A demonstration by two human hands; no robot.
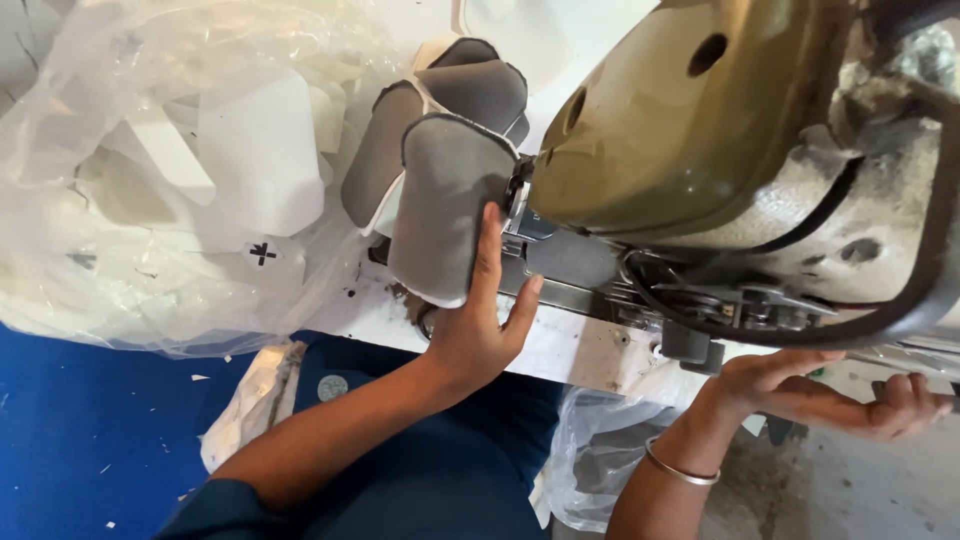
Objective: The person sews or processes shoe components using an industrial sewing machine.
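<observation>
Pressing my left hand (478, 335) flat against the nearest grey fabric-covered padded piece with a rounded top and pale edging (445, 205), I hold it at the middle of the frame, right up against the needle end of the worn olive-and-cream industrial sewing machine (690, 130). My fingers lie open and spread along the piece's right edge, steadying it rather than gripping it. Behind it, toward the upper middle, more grey padded pieces of the same shape (470, 85) fan out one after another, seemingly joined in a string. My right hand (820, 390), a thin metal bangle (680, 468) on its wrist, sits at the lower right under the machine's body, fingers curled loosely with the palm up; I cannot tell whether it closes on anything. A black drive belt (925, 290) loops round the machine's right side. A large clear plastic bag of white foam cut-outs (200, 170) fills the upper left, resting on the scuffed white desk (570, 345).

By my judgement, the step in hand is feeding this piece's edge through the stitching point. The next move calls for keeping the edge flush with the guide, turning it evenly, and holding my fingertips clear of the needle.
</observation>
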